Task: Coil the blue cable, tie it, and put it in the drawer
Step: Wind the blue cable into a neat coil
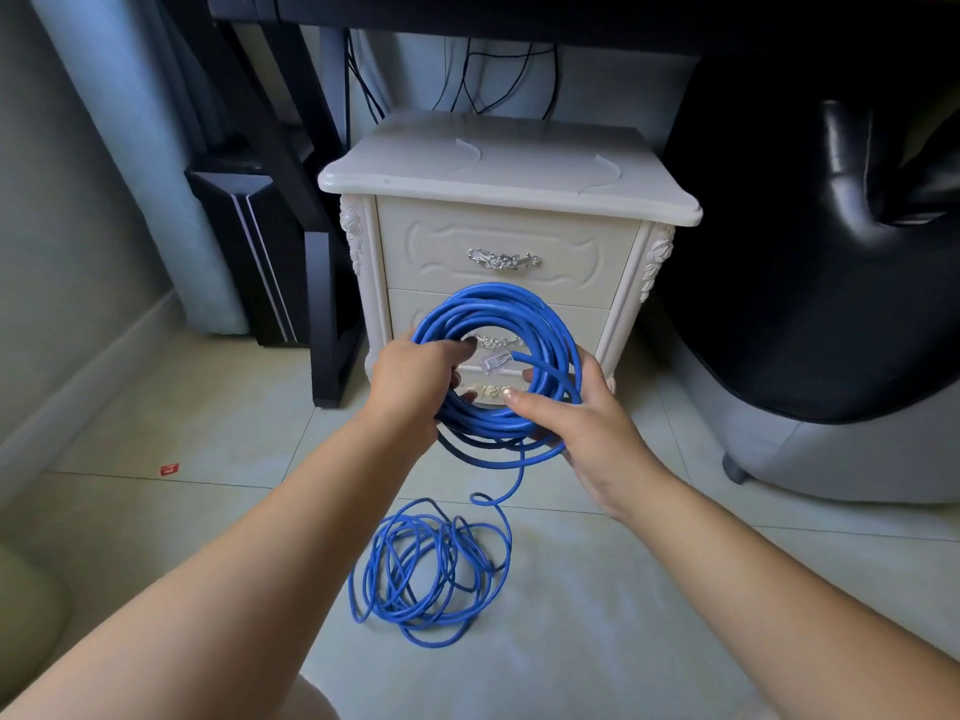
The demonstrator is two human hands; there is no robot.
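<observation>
Loose blue cable lies tangled on the floor near the nightstand's front edge, so as left hand and right hand fingers clamp the coil, snags could spill its loops.

Two hands show, the left hand and the right hand. There is one blue cable, with one clear plug at its end. One white cabinet has two drawers in plain view and two silver handles. One red scrap lies on the floor. One black chair stands at the right.
</observation>
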